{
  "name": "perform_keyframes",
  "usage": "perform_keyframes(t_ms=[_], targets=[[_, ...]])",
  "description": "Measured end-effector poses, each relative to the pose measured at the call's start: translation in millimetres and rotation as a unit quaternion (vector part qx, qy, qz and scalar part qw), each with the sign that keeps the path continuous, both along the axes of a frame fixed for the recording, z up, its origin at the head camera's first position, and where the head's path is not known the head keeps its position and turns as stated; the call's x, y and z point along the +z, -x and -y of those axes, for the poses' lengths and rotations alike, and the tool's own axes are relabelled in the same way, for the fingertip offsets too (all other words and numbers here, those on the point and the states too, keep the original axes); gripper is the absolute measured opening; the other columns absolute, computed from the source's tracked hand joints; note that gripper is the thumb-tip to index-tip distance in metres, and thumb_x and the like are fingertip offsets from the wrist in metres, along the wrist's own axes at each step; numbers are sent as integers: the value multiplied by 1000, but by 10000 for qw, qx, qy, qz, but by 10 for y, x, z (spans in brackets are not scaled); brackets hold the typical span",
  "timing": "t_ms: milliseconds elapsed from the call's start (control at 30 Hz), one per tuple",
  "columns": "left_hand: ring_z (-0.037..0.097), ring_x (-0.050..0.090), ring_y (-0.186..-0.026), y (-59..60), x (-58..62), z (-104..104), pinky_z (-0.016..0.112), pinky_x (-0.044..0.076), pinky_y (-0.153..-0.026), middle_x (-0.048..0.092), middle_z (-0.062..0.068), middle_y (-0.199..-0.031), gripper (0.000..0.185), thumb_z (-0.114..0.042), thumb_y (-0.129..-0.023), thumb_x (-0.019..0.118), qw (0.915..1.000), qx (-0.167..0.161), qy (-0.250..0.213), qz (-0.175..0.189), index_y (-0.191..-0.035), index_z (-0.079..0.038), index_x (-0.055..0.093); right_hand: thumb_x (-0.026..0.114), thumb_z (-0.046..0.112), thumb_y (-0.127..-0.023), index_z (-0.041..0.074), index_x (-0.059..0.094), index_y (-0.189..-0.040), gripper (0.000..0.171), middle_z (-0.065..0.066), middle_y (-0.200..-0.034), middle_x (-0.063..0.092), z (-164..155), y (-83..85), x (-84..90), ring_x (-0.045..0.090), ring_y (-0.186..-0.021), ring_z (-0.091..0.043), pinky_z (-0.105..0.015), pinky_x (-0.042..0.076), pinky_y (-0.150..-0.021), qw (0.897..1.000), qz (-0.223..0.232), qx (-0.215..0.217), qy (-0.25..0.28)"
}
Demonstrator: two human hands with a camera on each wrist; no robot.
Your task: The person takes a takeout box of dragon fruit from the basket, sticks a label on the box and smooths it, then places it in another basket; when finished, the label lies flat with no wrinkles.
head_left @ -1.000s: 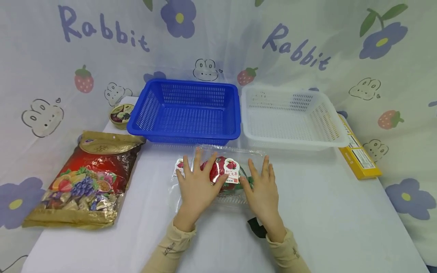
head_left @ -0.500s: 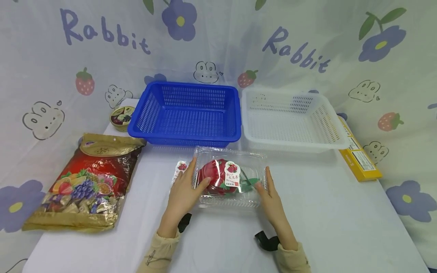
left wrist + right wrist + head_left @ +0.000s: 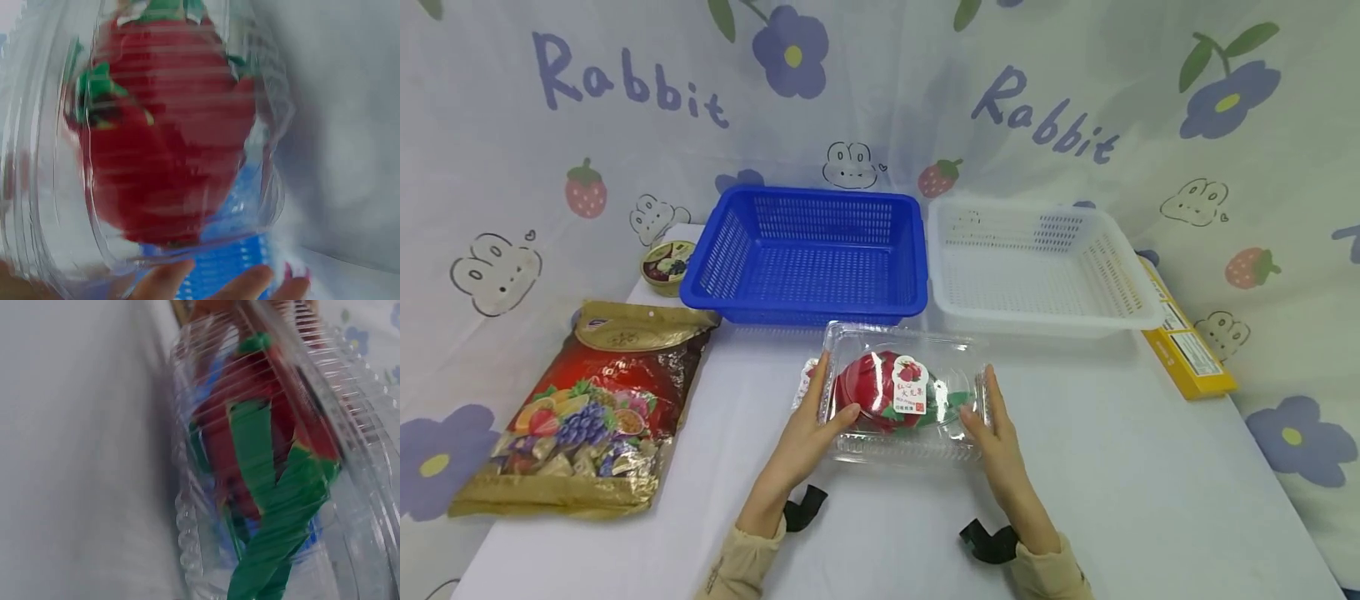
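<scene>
My left hand (image 3: 801,437) and right hand (image 3: 1002,450) hold a clear plastic clamshell box (image 3: 951,354) by its two ends, thumbs toward the front. The lid lies over the base. Inside rests a red dragon fruit (image 3: 868,385) with green leaf-like tips, seen through the ribbed plastic in the left wrist view as a red fruit body (image 3: 169,144). Long green tips (image 3: 269,512) fill the right wrist view. A white sticker (image 3: 910,385) with a dragon fruit picture is on the lid. Behind the left fingers, a sticker sheet (image 3: 806,377) is partly hidden on the table.
Behind the box stand a blue basket (image 3: 805,315) and a white basket (image 3: 1045,321), side by side. A red and gold candy bag (image 3: 595,408) lies at the left, a round tin (image 3: 666,265) beyond it. At the right is a yellow carton (image 3: 1191,350).
Both hands have moved from pressing flat on top of the lid to gripping the box's ends. The box now seems slightly raised and tilted toward me.
</scene>
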State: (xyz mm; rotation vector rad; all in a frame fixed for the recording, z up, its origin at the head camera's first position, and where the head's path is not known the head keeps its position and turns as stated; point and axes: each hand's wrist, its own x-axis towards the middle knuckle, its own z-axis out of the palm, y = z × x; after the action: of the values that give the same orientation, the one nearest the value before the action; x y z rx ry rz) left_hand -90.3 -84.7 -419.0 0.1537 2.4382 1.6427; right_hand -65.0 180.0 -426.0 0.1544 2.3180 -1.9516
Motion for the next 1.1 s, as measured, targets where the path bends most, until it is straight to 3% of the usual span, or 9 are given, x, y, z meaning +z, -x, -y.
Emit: perform_keyframes(t_ms=[100,233,333,500,633,800,967,1100], targets=[[44,11,-148,-31,54,-17,69,15,-112,9,15,-163,87,-37,-92,61,9994,69,-323,-132,-157,-27,5,47,20,-100,28,2,-157,73,-1,-165,-6,2,-19,95,-9,-151,-29,-58,4,-120,9986,-84,-37,517],[43,12,-148,-55,166,-62,69,20,-109,8,11,-164,86,-32,-91,61,9973,147,-620,-360,-157,-30,7,43,15,-101,30,1,-157,72,-2,-164,-11,-27,-30,230,5,-149,-34,-39,38,-111,9922,-73,41,1242],[43,11,-149,-65,238,-115,70,23,-107,9,9,-164,85,-29,-90,61,9959,205,-736,-485,-157,-30,8,41,15,-103,35,1,-156,69,-1,-164,-10,-68,-41,306,20,-144,-31,-26,51,-93,9881,-50,65,1538],[40,12,-149,-51,334,-255,70,22,-108,13,9,-164,84,-27,-91,61,9940,303,-800,-685,-157,-28,10,41,19,-104,37,6,-156,65,0,-165,-3,-153,-17,416,31,-138,-23,-29,54,-89,9845,-104,-165,1741],[34,10,-151,-18,396,-389,67,18,-112,10,5,-164,85,-30,-92,61,9945,144,-720,-744,-157,-27,6,42,19,-104,30,8,-157,64,-4,-165,-2,-251,21,513,22,-145,-34,-36,57,-82,9806,-270,-480,1882],[29,11,-151,94,464,-547,60,17,-117,8,1,-164,84,-45,-94,57,9933,-148,-662,-937,-156,-31,2,41,22,-104,29,10,-157,62,-3,-165,0,-415,54,650,11,-149,-39,-35,59,-78,9744,-224,-742,2111],[33,20,-148,228,488,-747,62,27,-112,12,3,-164,89,-77,-88,35,9882,-348,-445,-1424,-157,-30,2,42,24,-104,35,12,-155,61,4,-165,3,-644,84,799,9,-151,-33,-29,56,-81,9684,-151,-854,2337],[36,25,-146,302,519,-907,66,32,-107,15,4,-163,99,-87,-80,17,9824,-373,-137,-1827,-157,-27,4,46,24,-102,37,16,-154,61,8,-164,6,-845,126,898,16,-147,-24,-27,55,-84,9589,-142,-806,2718]])
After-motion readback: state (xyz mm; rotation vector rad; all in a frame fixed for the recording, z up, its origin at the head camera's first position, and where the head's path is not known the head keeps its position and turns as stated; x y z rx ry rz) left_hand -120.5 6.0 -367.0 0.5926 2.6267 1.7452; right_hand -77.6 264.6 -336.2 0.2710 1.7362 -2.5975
